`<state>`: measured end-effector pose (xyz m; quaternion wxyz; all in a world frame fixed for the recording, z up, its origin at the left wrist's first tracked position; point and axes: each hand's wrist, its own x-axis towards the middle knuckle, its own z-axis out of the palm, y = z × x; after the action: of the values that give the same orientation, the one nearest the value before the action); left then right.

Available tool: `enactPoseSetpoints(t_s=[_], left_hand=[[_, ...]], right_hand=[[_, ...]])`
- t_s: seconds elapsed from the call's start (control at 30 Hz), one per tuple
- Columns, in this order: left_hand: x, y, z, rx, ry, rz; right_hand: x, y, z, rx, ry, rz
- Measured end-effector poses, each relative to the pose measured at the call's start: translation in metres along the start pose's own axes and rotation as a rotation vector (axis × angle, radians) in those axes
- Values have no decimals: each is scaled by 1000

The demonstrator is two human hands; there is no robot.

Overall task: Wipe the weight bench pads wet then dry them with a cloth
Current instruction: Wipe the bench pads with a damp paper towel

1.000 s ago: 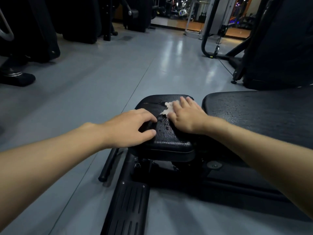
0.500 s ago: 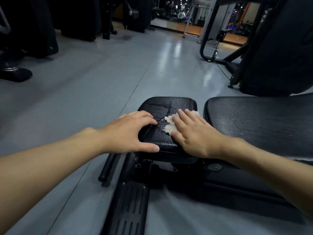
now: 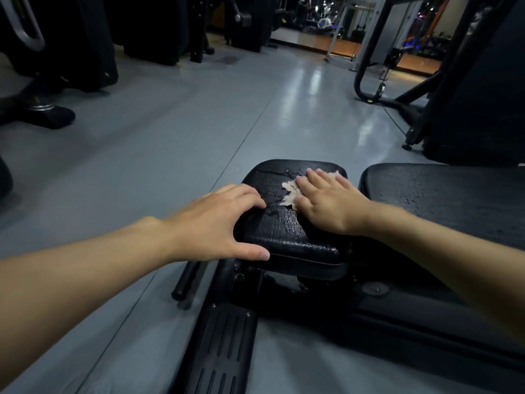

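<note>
**Damp cloth pressed flat on the small pad**

The seat pad (image 3: 287, 231) is a rounded, cushioned rectangle, covered in black vinyl with a cracked, leather-like grain. Its top is glossed with water and beaded with droplets. Just to its right, across a narrow gap, the longer back pad (image 3: 443, 191) is seen in the same grained black vinyl, speckled with drops.

The cloth (image 3: 289, 192) is a small, pale, crumpled scrap with ragged edges, laid on the far half of the seat pad. It is pinned under the right hand (image 3: 329, 203), which is spread flat with its fingers straight and close together; only the cloth's left fringe and a sliver by the fingertips are left showing.

The near-left corner of the seat pad is clasped by the left hand (image 3: 216, 223): its bent fingers are set on the top surface and its thumb is stretched along the front edge. The cloth is not touched by this hand.

Below, a ribbed black footplate (image 3: 221, 345) is set on the smooth, glossy grey floor (image 3: 170, 155).
</note>
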<state>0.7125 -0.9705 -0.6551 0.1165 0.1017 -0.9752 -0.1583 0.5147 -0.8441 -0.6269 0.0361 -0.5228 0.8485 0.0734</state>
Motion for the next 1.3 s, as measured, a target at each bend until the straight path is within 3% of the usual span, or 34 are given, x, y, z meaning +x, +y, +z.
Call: enactPoseSetpoints(t_s=[0.27,0.57,0.77,1.13,1.3], left_hand=[[-2,5,0,18,-11,-47],[-11,7,7,-52,48,-143],[-22,0,4,-82,29,-142],[-22,-1,6,-121,81,-223],[-22,0,7,-155,86,-268]], right_hand=[[71,10,-7,14,-22,120],[-42,-35,-2,-113,-12,-139],[-75,-40,-6,-101,49,-161],[87,-16,-4,0,-45,27],[83,-28,-6,-34,-28,-3]])
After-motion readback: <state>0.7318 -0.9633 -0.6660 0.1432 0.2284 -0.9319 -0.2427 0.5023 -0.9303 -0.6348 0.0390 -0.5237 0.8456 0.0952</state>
